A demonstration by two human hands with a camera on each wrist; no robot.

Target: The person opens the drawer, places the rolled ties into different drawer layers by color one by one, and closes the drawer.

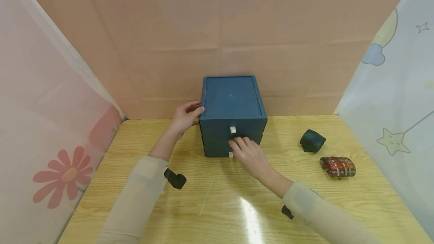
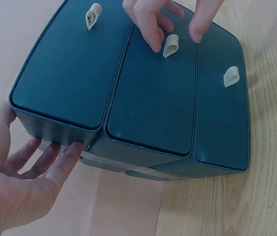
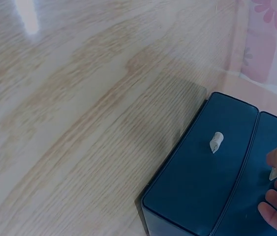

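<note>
The right hand's fingers (image 2: 150, 24) were bent down at the white tab (image 2: 170, 45) of the middle drawer (image 2: 150, 93), their tips touching the drawer front just beside the tab; whether they had actually pinched the tab could not be told, since the wrist views showed the tips around it rather than closed on it. In the head view the right hand (image 1: 249, 155) covered that drawer's front, with the top tab (image 1: 233, 130) showing above it and the bottom tab (image 1: 231, 155) just below and to the left of the knuckles. The tab stood directly under the fingertips, so the drawer's line of travel ran straight back toward the person, along the right forearm.

The left hand (image 1: 184, 116) lay against the left side of the blue drawer box (image 1: 232, 99), fingers (image 2: 54, 164) fairly straight and spread on the side wall, thumb at the upper edge, holding nothing but steadying the box. It was the farther hand from the tabs; the right was the one on them.

The box stood at the back middle of the table (image 1: 217, 206), near the pink backdrop (image 1: 217, 29). To its right, well apart, lay a dark rolled cloth (image 1: 312, 140) and, nearer the person, a red patterned roll (image 1: 338, 166).
</note>
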